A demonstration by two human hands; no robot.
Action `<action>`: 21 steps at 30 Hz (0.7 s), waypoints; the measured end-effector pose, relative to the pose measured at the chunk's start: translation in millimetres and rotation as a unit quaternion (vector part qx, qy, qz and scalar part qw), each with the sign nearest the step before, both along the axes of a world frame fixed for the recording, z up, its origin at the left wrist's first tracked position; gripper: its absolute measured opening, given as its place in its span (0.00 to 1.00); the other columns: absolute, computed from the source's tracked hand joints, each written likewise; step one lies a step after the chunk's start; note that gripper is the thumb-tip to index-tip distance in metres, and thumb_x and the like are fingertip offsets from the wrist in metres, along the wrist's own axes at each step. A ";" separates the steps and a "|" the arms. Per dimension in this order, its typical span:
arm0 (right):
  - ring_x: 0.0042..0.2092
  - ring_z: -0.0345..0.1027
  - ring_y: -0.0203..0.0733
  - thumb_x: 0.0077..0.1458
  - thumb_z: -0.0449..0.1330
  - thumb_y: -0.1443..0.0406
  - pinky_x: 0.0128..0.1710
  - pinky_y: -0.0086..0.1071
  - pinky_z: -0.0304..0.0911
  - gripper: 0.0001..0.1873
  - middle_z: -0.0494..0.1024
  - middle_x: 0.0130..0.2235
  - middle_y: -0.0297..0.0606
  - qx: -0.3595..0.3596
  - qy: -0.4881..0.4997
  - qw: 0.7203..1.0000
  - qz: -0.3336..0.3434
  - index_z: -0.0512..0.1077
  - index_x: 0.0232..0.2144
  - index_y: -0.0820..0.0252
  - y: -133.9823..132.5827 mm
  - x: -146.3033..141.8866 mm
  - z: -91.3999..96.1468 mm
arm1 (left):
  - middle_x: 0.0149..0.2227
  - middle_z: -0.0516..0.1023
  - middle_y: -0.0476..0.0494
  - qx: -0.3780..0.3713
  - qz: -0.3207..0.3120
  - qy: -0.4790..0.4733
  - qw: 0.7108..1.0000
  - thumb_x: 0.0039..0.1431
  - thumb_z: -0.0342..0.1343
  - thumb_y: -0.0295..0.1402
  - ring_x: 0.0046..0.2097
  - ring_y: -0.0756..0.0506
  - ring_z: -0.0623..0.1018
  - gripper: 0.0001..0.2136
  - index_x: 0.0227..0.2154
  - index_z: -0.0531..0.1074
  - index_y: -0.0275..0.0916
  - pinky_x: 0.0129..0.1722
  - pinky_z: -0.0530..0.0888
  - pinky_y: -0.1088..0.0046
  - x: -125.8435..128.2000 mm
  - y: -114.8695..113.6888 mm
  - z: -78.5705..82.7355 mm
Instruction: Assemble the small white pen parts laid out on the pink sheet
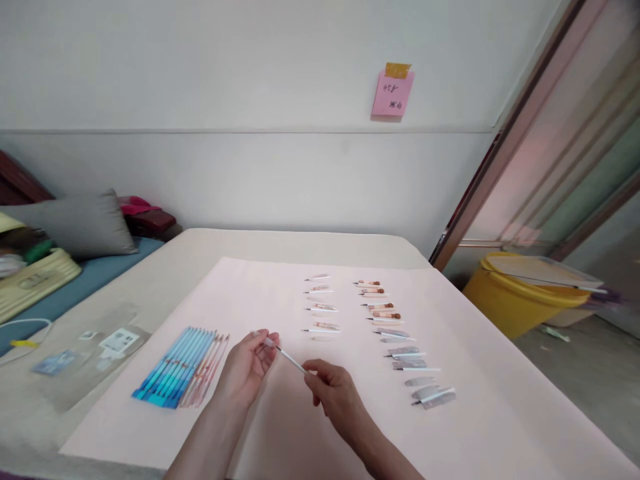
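While both hands pinch a thin pen refill point(289, 358) above the bench's pink sheet point(350, 427), left hand point(246, 369) at the capped end, right hand point(334, 395) at the tip, assembly seems underway; barrels point(180, 367) lie left, small parts point(395, 333) beyond.

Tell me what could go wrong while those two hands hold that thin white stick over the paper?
The thin white refill is pinched at its ends between the left hand and right hand; it might bend or slip. Both forearms reach across the pale paper sheet, so a nudge could scatter the rows of small pen parts or the blue pen barrels lying loose beside them.
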State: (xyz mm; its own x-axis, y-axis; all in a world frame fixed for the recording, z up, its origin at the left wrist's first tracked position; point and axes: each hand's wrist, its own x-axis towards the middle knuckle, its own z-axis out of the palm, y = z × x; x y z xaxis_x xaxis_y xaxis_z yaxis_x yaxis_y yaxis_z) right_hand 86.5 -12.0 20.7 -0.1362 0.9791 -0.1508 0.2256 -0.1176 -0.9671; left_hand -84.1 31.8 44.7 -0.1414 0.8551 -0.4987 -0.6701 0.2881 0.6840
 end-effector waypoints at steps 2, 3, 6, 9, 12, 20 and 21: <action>0.19 0.55 0.29 0.49 0.53 0.63 0.20 0.23 0.52 0.13 0.63 0.17 0.28 0.001 0.003 1.000 0.000 0.73 0.34 0.60 -0.2 0.3 0.2 | 0.30 0.75 0.39 -0.005 0.007 -0.012 1.000 0.47 0.56 0.21 0.29 0.50 0.76 0.04 0.28 0.68 0.32 0.23 0.73 0.80 -1.3 1.0 0.2; 0.19 0.55 0.29 0.49 0.53 0.63 0.20 0.23 0.52 0.12 0.63 0.17 0.28 0.001 0.004 1.000 0.000 0.73 0.34 0.60 -0.3 0.4 0.4 | 0.30 0.75 0.39 -0.009 0.011 -0.018 1.000 0.47 0.56 0.21 0.29 0.50 0.76 0.04 0.28 0.68 0.32 0.23 0.73 0.80 -1.6 1.4 0.1; 0.19 0.55 0.29 0.49 0.53 0.63 0.20 0.23 0.52 0.12 0.63 0.17 0.28 0.003 0.005 1.000 0.002 0.73 0.33 0.60 -0.1 0.6 1.0 | 0.30 0.75 0.39 -0.027 0.015 -0.030 0.999 0.47 0.56 0.21 0.29 0.50 0.76 0.04 0.27 0.68 0.32 0.23 0.73 0.81 -1.5 2.6 0.2; 0.19 0.55 0.30 0.49 0.53 0.62 0.21 0.23 0.52 0.12 0.63 0.17 0.28 0.000 0.004 1.000 0.003 0.73 0.34 0.60 0.0 1.0 2.6 | 0.30 0.75 0.39 -0.033 0.014 -0.038 0.999 0.47 0.56 0.21 0.28 0.50 0.76 0.04 0.28 0.68 0.32 0.22 0.73 0.81 -1.4 3.3 1.0; 0.19 0.55 0.30 0.49 0.52 0.62 0.21 0.24 0.52 0.13 0.63 0.17 0.28 -0.006 0.000 1.000 0.008 0.73 0.35 0.60 -0.2 1.3 5.4 | 0.29 0.75 0.40 -0.029 0.019 -0.039 0.999 0.47 0.56 0.20 0.28 0.51 0.76 0.05 0.28 0.67 0.32 0.22 0.73 0.81 -3.0 4.1 1.2; 0.19 0.56 0.31 0.49 0.52 0.60 0.21 0.25 0.53 0.15 0.64 0.17 0.29 -0.010 -0.008 1.000 0.003 0.73 0.36 0.61 -0.3 1.2 7.5 | 0.29 0.74 0.40 -0.031 0.019 -0.046 0.998 0.47 0.56 0.21 0.27 0.51 0.76 0.04 0.27 0.67 0.32 0.21 0.73 0.81 -4.9 5.6 -0.6; 0.19 0.56 0.31 0.49 0.52 0.60 0.21 0.25 0.53 0.15 0.64 0.17 0.29 -0.007 -0.007 1.000 0.002 0.73 0.36 0.61 -0.2 1.3 6.8 | 0.29 0.74 0.40 -0.033 0.016 -0.046 0.998 0.47 0.56 0.21 0.26 0.51 0.75 0.04 0.27 0.67 0.32 0.21 0.73 0.81 -3.8 5.2 -0.5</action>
